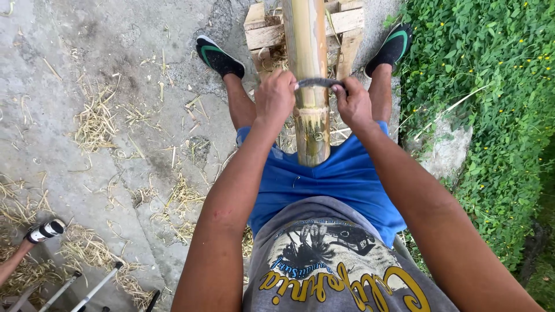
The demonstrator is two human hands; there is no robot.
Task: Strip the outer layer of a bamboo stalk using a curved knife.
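**Bamboo pole gripped under a curved blade**

Bamboo pole (306, 69) runs out from between your legs. Your left hand (275, 97) and right hand (352, 104) each clench one end of the dark curved blade (319, 82) laid across it. Beneath lies cracked concrete ground (115, 86) strewn with straw shavings (95, 121). Beyond your grip, wooden blocks (266, 32) support the pole; right of it, leafy greenery (485, 86) crowds close.
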